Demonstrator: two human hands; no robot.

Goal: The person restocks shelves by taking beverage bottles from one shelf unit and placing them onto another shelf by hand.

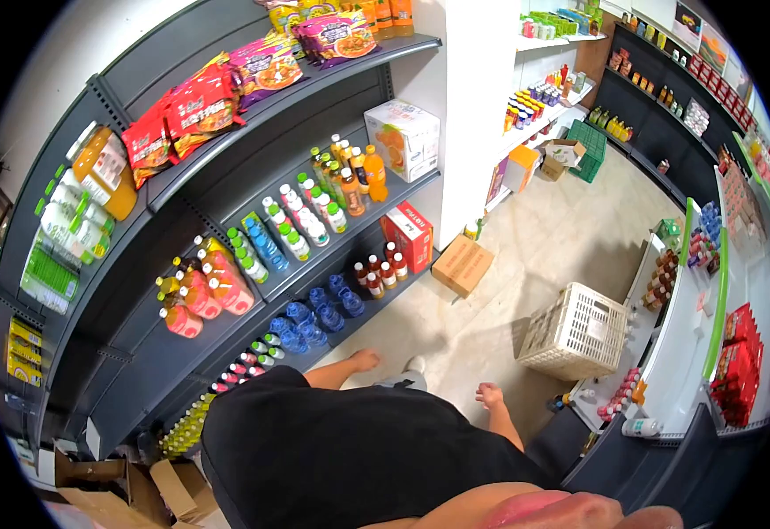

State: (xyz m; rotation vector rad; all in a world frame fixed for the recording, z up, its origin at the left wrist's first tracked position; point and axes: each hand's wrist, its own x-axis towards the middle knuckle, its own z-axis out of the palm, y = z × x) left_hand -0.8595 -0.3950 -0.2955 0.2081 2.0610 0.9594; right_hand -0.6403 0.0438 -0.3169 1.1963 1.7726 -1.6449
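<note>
The white plastic crate [576,333] sits on the floor [526,229], slatted with rows of narrow openings; one side carries a small pale label [595,328] I can't read. Just left of the crate, the right hand [490,395] hangs loosely open, nothing in it. Farther left of the crate, the left hand [365,360] is near some blue bottles [306,323]; whether it's open or closed, I can't tell. Beyond the crate, leftward, a cardboard box [463,266] bears reddish print, too small to make out.

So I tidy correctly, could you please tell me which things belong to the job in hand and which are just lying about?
Probably the job:
blue plastic bottles, near left hand
white latticed plastic crate, near right hand

Probably lying about:
closed brown cardboard box
green plastic crate
</note>
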